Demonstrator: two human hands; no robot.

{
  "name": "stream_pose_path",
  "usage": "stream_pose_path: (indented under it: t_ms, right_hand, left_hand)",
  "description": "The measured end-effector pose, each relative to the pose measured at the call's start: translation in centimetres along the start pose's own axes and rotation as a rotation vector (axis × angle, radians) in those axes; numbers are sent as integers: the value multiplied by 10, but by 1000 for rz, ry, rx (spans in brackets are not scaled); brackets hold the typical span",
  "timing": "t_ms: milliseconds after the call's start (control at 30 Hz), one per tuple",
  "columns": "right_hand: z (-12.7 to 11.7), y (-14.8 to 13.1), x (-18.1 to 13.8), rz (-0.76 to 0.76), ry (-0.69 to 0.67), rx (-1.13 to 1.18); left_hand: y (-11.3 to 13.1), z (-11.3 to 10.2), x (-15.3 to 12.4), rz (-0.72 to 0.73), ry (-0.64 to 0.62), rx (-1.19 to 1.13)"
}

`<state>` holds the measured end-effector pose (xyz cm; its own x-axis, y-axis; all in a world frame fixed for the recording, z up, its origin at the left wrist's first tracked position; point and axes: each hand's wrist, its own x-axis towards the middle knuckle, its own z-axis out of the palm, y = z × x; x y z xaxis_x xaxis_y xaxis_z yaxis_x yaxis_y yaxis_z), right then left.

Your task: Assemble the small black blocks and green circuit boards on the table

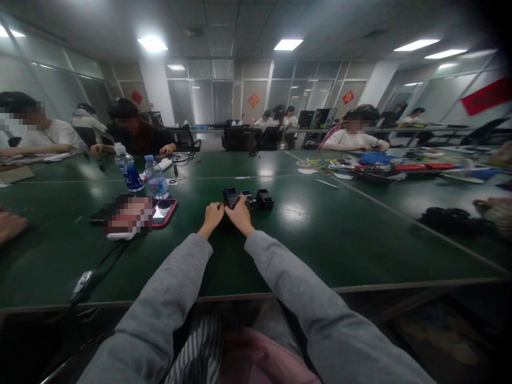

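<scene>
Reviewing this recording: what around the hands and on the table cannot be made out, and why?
Head view: the black device's lower part, covered by the right hand.
Head view: whether the left hand grips or merely touches it; too small.
Head view: the small parts beside the black box; too small to identify.
Head view: the pixelated object, masked.
Head view: the co-worker's hand, cut off by the left edge.
</scene>
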<state>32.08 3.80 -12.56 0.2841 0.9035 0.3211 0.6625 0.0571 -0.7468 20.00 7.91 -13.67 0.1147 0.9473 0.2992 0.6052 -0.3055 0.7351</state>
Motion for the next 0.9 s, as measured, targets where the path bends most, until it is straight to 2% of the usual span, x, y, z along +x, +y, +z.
stream_pose_path:
  t_ms: [133,400,533,700,900]
  right_hand:
    - [3,-7,-3,-57,17,-115]
    - [4,-3,-1,-62,85,-312]
    - [5,-1,-2,-59,119,-330]
    - [5,-3,-4,-79,132,-308]
    - [3,-2,-6,-124,90,-334]
  left_hand:
    - [-5,-5,3,43,-35,189]
    - [-7,-1,5,84,-127,355]
    - [-3,1,0,117,-163,425]
    - [0,1,-7,223,-191,515]
    - [1,-1,-13,264,-185,560]
